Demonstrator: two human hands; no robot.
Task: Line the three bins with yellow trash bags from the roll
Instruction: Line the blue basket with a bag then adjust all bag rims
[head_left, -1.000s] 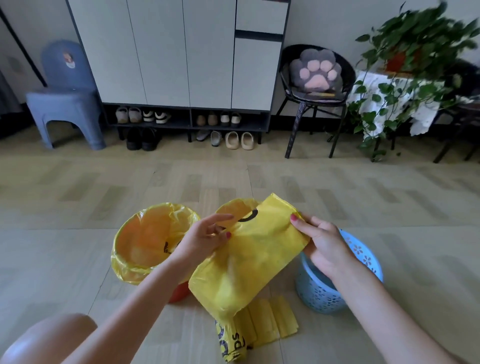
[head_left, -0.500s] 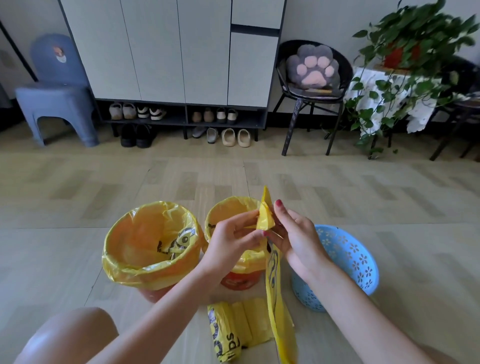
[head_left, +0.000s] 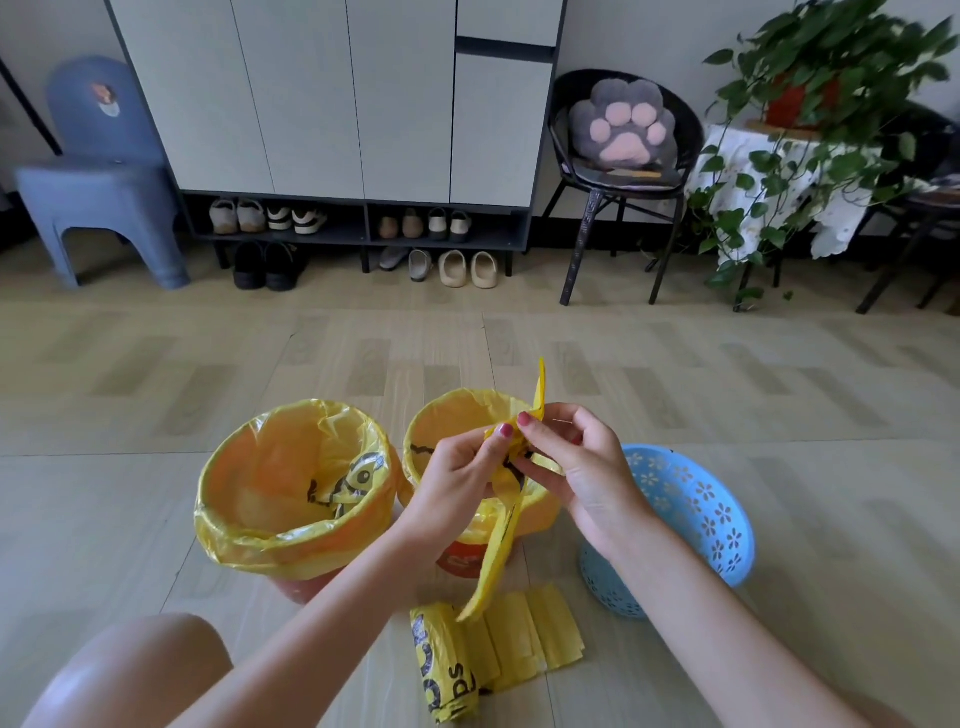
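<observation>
The step in hand, by my judgement, is opening the mouth of a loose yellow bag (head_left: 506, 540) meant for the blue basket (head_left: 696, 514) at lower right of centre, the only 1 of 3 bins unlined. To do it well, the 2 plastic layers at the top edge should be rubbed apart between thumb and finger until they separate, then the mouth spread wide before lowering it over the basket rim; pulling hard on thin film risks a tear. The bag hangs in a narrow, edge-on strip at centre frame, its lower end just above the roll. The left hand (head_left: 457, 488) has thumb and fingers curled and pinching the bag's crumpled top; the right hand (head_left: 576, 462) pinches the same edge from the other side, fingertips close together, the 2 hands nearly touching. Count, largest first: 3 bins, being the left lined bin (head_left: 244, 535) at lower left of centre, the middle lined bin (head_left: 431, 421) behind the hands, and the blue basket; 2 bags fitted; 1 bag in hand; 1 roll (head_left: 447, 670) lying on the floor at bottom centre, partly unrolled with folded bags fanned to its right.
</observation>
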